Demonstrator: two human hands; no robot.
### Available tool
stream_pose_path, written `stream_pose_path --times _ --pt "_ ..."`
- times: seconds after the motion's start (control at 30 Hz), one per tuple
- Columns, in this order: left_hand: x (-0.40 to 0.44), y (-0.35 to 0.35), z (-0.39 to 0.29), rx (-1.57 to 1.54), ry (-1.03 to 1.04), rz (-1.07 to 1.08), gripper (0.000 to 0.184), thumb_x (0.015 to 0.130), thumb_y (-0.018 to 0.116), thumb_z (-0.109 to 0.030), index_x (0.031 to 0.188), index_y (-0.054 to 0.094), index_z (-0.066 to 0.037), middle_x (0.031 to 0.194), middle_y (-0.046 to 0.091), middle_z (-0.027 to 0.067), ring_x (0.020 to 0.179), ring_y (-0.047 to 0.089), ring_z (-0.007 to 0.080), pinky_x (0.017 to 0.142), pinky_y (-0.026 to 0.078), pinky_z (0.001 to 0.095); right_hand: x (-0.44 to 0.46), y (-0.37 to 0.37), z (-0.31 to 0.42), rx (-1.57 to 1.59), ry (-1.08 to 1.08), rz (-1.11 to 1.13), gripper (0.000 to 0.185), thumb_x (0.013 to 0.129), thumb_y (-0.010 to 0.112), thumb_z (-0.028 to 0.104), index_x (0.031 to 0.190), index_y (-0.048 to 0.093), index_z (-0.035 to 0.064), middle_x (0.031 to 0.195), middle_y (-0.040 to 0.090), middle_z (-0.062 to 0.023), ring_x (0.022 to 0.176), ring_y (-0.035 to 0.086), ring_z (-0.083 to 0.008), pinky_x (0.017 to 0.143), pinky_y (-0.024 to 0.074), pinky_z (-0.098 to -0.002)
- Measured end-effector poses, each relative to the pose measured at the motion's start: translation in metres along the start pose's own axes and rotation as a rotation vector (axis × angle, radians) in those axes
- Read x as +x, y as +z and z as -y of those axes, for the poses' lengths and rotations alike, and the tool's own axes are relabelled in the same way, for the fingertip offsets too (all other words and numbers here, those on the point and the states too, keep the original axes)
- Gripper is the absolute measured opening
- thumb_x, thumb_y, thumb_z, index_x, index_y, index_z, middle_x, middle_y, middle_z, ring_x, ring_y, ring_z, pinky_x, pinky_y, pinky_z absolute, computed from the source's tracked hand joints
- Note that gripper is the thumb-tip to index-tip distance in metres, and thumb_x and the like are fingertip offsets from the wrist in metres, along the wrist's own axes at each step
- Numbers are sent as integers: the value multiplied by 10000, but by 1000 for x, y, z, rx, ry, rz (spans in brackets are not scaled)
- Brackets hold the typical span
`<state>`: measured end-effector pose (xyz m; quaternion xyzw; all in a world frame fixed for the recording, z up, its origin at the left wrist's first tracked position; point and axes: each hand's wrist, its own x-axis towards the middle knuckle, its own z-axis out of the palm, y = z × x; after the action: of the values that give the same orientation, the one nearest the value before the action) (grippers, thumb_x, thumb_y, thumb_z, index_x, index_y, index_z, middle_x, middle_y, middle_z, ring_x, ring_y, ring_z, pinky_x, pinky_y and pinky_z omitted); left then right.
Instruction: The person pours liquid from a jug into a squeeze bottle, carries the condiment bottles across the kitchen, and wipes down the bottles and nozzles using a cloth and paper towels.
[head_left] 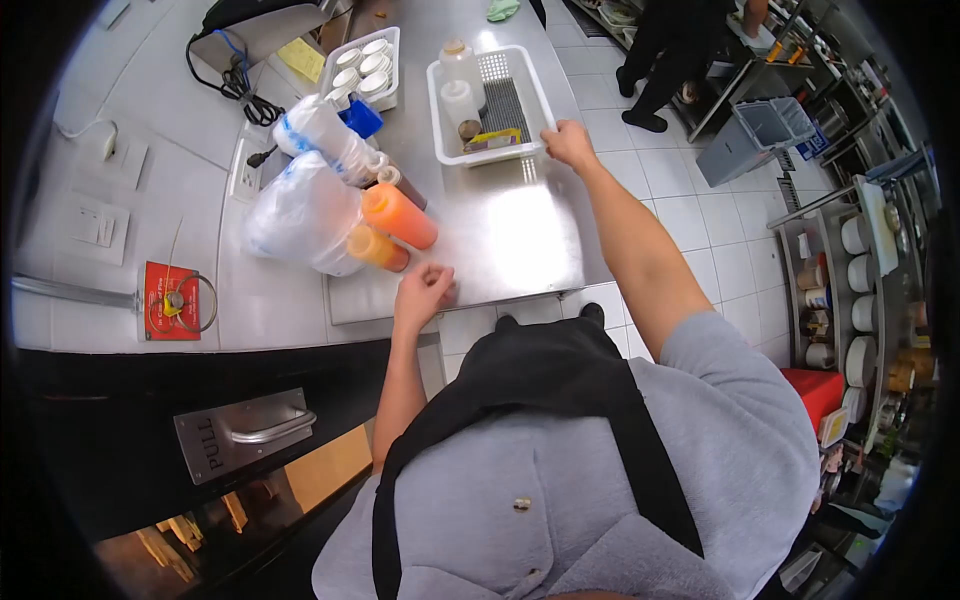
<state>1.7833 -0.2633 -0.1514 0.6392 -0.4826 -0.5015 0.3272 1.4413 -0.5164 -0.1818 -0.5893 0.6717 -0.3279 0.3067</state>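
Note:
A white plastic basket (440, 128) on the steel counter (500, 232) holds two pale bottles (461, 73), a small dark-based item and a yellow packet (492, 139). My right hand (571, 145) grips the basket's near right corner, fingers wrapped over the rim. Close to the counter's front edge is my left hand (425, 291), its fingers curled together; whether anything is between them is hidden. Just beyond it stand an orange squeeze bottle (402, 217), a yellow-orange bottle (376, 247) and a brown bottle (400, 186).
Plastic bags (305, 215) lean by the wall, left of the bottles. Behind them a white basket (391, 97) holds several white-lidded cups beside a blue object (361, 117). At the upper right a person in dark clothes (672, 55) stands near a grey bin (745, 140).

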Motion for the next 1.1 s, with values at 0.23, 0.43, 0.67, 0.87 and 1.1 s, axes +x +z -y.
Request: stream_pose_path --times 0.23,0.43,0.67,0.87,1.1 --pt "89 53 -126 164 506 -473 479 861 802 -320 1143 638 30 1065 726 167 999 690 270 903 530 382 -77 -9 2 171 159 5 395 893 595 269 978 662 -111 731 717 -223 730 745 -328 765 580 -433" --pt "177 104 -143 607 504 -527 799 731 863 -453 1306 586 27 1132 721 202 1093 680 370 948 523 447 -158 -41 -5 635 322 200 484 1041 549 275 1294 498 -134 730 709 -155 674 724 -218 638 576 -342" --pt "147 82 -190 371 377 -307 602 738 890 -392 1142 693 9 1026 749 142 949 717 268 871 547 367 -176 -74 -31 821 313 336 612 1074 521 197 1529 251 -111 910 731 -190 715 707 -195 635 569 -301" --pt "48 64 -265 312 498 -386 424 817 863 -245 1105 683 9 985 730 75 879 685 150 800 543 304 -145 -51 -44 887 290 443 506 1084 499 192 1474 328 -80 960 732 -191 764 718 -197 671 591 -304" --pt "-22 96 -198 10 473 -295 551 832 839 -76 1309 569 -17 1070 676 58 954 659 148 782 575 304 -82 -45 -5 619 239 608 655 1070 535 341 1571 298 -8 989 725 -151 775 703 -203 675 575 -309"
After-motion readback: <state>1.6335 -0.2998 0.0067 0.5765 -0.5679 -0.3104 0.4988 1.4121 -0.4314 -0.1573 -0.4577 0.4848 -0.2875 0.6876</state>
